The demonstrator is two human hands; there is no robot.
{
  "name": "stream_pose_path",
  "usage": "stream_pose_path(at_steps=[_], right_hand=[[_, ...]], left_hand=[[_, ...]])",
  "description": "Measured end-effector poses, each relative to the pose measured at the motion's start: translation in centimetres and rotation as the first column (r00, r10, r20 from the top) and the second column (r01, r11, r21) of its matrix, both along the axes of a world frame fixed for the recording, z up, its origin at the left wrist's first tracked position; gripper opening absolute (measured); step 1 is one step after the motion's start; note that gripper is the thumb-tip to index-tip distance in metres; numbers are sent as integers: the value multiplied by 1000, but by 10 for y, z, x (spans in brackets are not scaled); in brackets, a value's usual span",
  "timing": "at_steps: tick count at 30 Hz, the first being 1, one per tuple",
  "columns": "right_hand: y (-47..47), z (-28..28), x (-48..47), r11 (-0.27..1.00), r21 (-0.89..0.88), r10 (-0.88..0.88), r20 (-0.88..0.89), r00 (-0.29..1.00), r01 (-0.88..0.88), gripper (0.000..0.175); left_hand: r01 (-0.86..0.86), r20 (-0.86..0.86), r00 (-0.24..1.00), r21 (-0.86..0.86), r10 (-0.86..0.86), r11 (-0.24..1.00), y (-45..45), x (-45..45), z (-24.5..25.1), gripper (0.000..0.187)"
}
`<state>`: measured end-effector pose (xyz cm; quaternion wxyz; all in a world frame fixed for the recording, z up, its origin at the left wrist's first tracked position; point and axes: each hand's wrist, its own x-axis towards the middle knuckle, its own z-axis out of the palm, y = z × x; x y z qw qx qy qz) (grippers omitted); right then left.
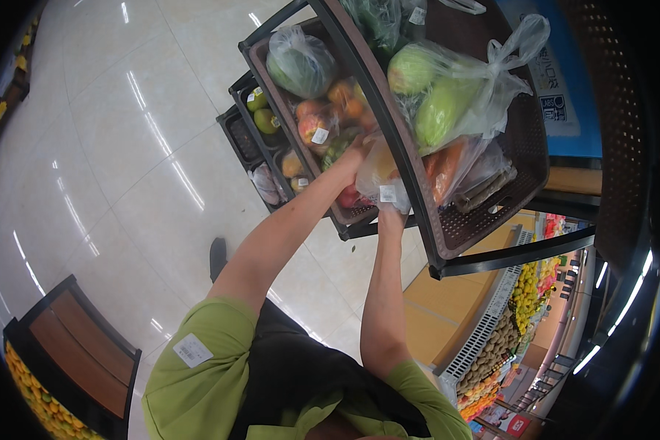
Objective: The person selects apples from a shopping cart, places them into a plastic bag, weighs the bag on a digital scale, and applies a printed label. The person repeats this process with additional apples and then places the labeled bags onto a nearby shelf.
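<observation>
A clear plastic bag [378, 168] with something yellowish in it and a white label on its side is between my hands, over the lower basket of a rack. My left hand [357, 153] grips its upper left side, the fingers partly hidden. From below, my right hand [394, 214] holds the bag near the label, mostly covered by the plastic. Around them in the brown lower basket [275, 88] lie bagged apples [312, 124], orange fruit [345, 98], a bagged round green vegetable [300, 60] and red produce [353, 196].
The rack's black frame bar [388, 110] crosses just right of my hands. An upper brown basket [462, 234] holds bagged green gourds [445, 110] and carrots [443, 165]. Black crates [242, 135] with fruit stand lower left. Produce displays [489, 335] line the right.
</observation>
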<state>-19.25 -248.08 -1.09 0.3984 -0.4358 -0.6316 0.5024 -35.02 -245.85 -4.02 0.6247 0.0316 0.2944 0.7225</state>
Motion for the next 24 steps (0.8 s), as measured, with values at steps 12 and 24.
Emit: stream_pose_path(at_steps=[12, 24], right_hand=[[65, 26, 37, 930, -75, -364, -299, 882, 359, 37], [67, 35, 28, 860, -504, -494, -781, 384, 81, 39]], left_hand=[[143, -695, 666, 477, 272, 867, 62, 3, -32, 28], [231, -72, 968, -124, -241, 965, 23, -29, 17, 45]])
